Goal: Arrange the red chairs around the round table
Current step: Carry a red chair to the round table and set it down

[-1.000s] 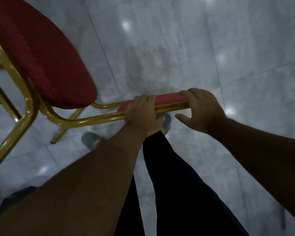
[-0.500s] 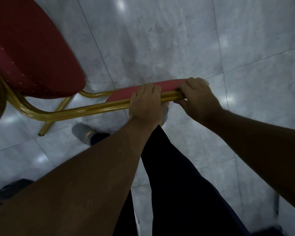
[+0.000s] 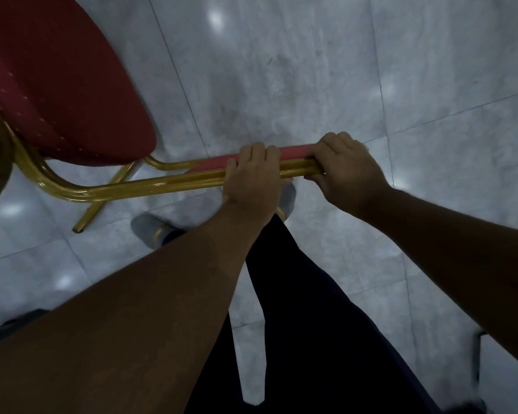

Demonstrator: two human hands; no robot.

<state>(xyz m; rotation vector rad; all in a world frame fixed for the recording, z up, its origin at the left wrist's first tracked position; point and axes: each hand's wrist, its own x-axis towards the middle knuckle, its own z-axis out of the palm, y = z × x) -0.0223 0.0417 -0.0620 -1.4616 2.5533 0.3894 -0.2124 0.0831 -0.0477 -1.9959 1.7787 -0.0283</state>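
Note:
A red chair with a gold metal frame fills the upper left; its padded seat is dotted with small gold specks. The top of its backrest runs across the middle as a gold tube with a red pad edge. My left hand is wrapped over that top rail. My right hand grips the same rail just to the right, at its end. One gold leg touches the floor. The round table is out of view.
Grey marble floor tiles with light reflections spread all around. My dark trouser legs and grey shoes stand directly behind the chair back. A dark object shows at the lower right edge.
My right hand has closed fully around the rail's end. The chair and both hands have shifted slightly in view as I step; the seat now reaches further right.

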